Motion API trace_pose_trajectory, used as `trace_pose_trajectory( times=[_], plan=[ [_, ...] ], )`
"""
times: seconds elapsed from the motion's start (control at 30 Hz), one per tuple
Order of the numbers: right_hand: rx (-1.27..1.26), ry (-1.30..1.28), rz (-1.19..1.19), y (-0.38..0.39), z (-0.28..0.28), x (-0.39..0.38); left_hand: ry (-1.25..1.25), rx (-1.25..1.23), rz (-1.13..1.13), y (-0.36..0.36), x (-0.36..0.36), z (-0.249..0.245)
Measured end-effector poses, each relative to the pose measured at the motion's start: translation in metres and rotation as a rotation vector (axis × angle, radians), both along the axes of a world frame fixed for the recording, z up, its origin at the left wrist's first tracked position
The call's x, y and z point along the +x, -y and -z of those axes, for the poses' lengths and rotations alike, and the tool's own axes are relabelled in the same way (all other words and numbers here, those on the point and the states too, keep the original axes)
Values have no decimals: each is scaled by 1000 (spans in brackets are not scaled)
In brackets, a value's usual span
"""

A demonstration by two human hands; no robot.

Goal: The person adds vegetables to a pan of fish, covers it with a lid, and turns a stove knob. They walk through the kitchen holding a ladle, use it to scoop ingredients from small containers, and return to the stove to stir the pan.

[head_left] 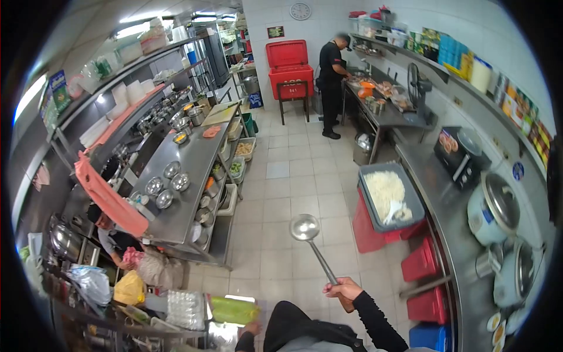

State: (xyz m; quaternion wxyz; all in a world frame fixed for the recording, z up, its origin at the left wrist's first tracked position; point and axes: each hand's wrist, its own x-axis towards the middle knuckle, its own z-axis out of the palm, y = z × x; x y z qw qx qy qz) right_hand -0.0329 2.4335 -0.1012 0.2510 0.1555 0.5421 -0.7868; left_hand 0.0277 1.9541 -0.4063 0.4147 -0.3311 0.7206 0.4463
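A metal ladle (305,228) points forward over the tiled floor, its round bowl uppermost. My right hand (345,291) is closed around the end of its handle, below a black sleeve. Low in the view, my left hand (253,328) is beside a long green package (233,311); its fingers are small and blurred, so I cannot tell whether they grip it. Left of that package lies a clear ridged plastic pack (186,311).
Rice fills a grey tub (420,206) on a red container (366,226) to the right. A steel counter (437,229) bears rice cookers. Metal bowls stand on the left steel table (193,157). One person (332,70) works at the back; another (114,240) bends low at left.
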Motion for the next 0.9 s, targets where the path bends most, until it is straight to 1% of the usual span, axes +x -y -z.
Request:
trace_pose_trajectory(
  times=[0.07,0.1,0.13,0.17,0.2,0.23,0.27,0.37,0.43,0.47,0.5,0.53,0.57,0.6,0.63,0.7,0.77,0.8,0.83,0.87,0.9],
  plan=[
    [-105,19,-8,1,-1,-91,56,-61,-29,19,-35,18],
    [-100,1,-22,2,1,-137,79,-100,7,25,-54,26],
    [-97,-11,-35,5,4,-183,84,-141,106,27,-74,34],
    [-96,-13,-49,7,8,-228,44,-207,358,30,-95,41],
    [-54,-49,-78,8,26,-274,-37,-293,688,31,-116,52],
    [-95,-16,3,20,0,-310,-103,-338,929,31,-142,57],
    [-143,38,44,23,2,-354,-158,-372,1098,29,-179,63],
    [-132,43,75,24,-26,-473,-373,-304,1659,25,-365,85],
    [-130,29,92,20,-41,-540,-378,-388,1411,4,-502,77],
    [-96,30,97,15,-46,-570,-390,-420,1281,-9,-574,65],
    [-74,23,103,8,-49,-601,-434,-455,1305,-27,-648,62],
    [-57,10,109,2,-50,-635,-488,-468,1271,-47,-722,52],
    [-73,17,132,-5,-47,-666,-643,-520,1248,-66,-787,44],
    [-60,-3,138,-9,-52,-699,-850,-484,1133,-84,-846,38],
    [-59,-3,146,-16,-50,-732,-854,-247,846,-101,-902,23],
    [-16,-45,150,-30,-32,-805,-613,-126,524,-144,-1002,-32],
    [58,-102,136,-45,-16,-872,-525,-204,625,-157,-1071,-22],
    [68,-90,118,-55,-13,-910,-490,-251,673,-162,-1111,-25],
    [72,-95,107,-65,-11,-956,-557,-301,625,-161,-1139,-8],
    [70,-87,100,-71,-8,-995,-609,-353,584,-152,-1143,17],
    [46,-71,74,-79,0,-1037,-524,-401,724,-139,-1158,27]
  ],
)
